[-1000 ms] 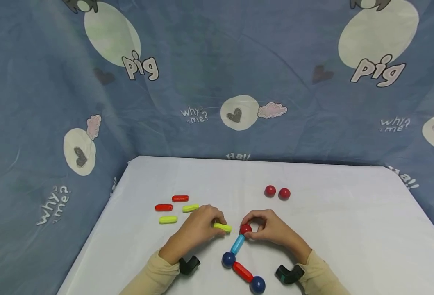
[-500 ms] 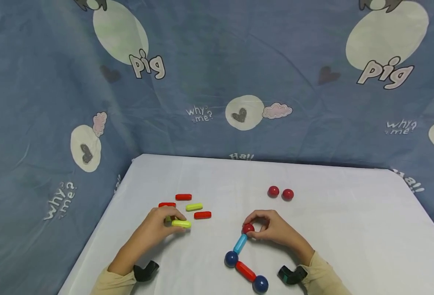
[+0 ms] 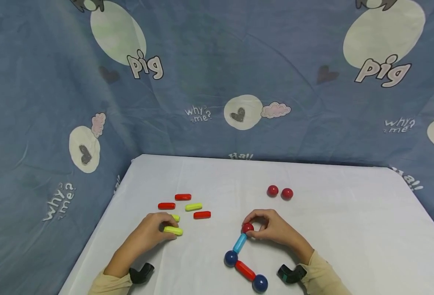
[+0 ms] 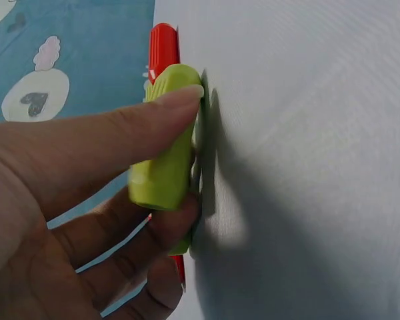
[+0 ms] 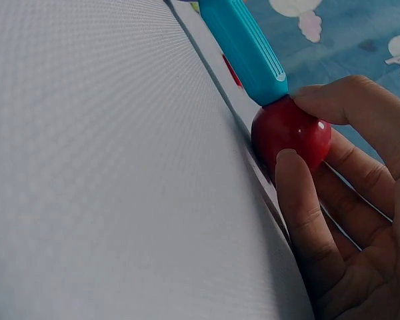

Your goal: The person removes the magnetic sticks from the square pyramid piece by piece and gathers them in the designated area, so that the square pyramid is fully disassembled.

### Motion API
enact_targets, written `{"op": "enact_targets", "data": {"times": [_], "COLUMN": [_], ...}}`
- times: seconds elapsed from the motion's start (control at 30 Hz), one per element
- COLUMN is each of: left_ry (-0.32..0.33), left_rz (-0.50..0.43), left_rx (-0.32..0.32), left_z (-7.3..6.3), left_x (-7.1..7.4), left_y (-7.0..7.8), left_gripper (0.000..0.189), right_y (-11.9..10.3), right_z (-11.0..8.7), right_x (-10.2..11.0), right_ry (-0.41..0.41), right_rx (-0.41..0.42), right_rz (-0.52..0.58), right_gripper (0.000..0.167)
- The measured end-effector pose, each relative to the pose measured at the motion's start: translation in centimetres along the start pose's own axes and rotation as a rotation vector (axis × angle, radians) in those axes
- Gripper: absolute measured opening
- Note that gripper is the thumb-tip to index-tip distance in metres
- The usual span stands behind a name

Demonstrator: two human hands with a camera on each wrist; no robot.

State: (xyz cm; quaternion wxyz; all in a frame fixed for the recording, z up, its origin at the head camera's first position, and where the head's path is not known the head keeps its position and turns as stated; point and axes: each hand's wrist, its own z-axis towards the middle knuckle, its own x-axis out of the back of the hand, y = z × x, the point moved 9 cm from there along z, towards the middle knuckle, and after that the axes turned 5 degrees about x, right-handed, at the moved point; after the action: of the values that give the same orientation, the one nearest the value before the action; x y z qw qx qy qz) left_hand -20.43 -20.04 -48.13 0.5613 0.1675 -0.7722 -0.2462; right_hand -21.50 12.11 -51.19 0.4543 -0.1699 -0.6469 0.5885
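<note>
In the head view, my left hand pinches a yellow-green rod between thumb and fingers, low over the white table at the left. Just behind it, partly covered by the fingers, lies another yellow-green rod. My right hand grips a red ball between thumb and forefinger. That ball meets the end of a light-blue rod. From there a chain runs toward the front edge: a dark-blue ball, a red rod and a second dark-blue ball.
Beyond my left hand lie red rods and a yellow-green rod. Two loose red balls sit at the back right. A blue printed cloth hangs behind the table.
My left hand has carried the yellow-green rod leftward from near the red ball, then slightly toward me, uncovering a red rod. My right hand stays on the red ball.
</note>
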Motion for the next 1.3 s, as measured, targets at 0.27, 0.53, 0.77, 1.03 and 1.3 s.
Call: {"op": "enact_targets", "data": {"times": [0.27, 0.53, 0.77, 1.03, 1.3], "left_ry": [0.023, 0.017, 0.000, 0.088, 0.002], "left_rz": [0.030, 0.030, 0.016, 0.003, -0.105], "left_rx": [0.029, 0.051, 0.017, -0.123, -0.202], "left_z": [0.1, 0.0, -0.1, -0.4, 0.0], "left_x": [0.0, -0.1, -0.1, 0.7, -2.6], "left_y": [0.0, -0.1, 0.0, 1.9, 6.7], "left_gripper": [0.025, 0.026, 0.025, 0.015, 0.019], "right_y": [0.1, 0.0, -0.1, 0.0, -0.1], "right_z": [0.0, 0.0, 0.0, 0.1, 0.1], "right_x": [0.1, 0.1, 0.0, -0.1, -0.1], "right_ry": [0.002, 0.003, 0.001, -0.007, -0.002], "right_rx": [-0.007, -0.005, 0.002, -0.005, -0.002], "right_rz": [0.001, -0.001, 0.007, 0.006, 0.007], "right_gripper": [0.030, 0.030, 0.030, 0.029, 0.029]}}
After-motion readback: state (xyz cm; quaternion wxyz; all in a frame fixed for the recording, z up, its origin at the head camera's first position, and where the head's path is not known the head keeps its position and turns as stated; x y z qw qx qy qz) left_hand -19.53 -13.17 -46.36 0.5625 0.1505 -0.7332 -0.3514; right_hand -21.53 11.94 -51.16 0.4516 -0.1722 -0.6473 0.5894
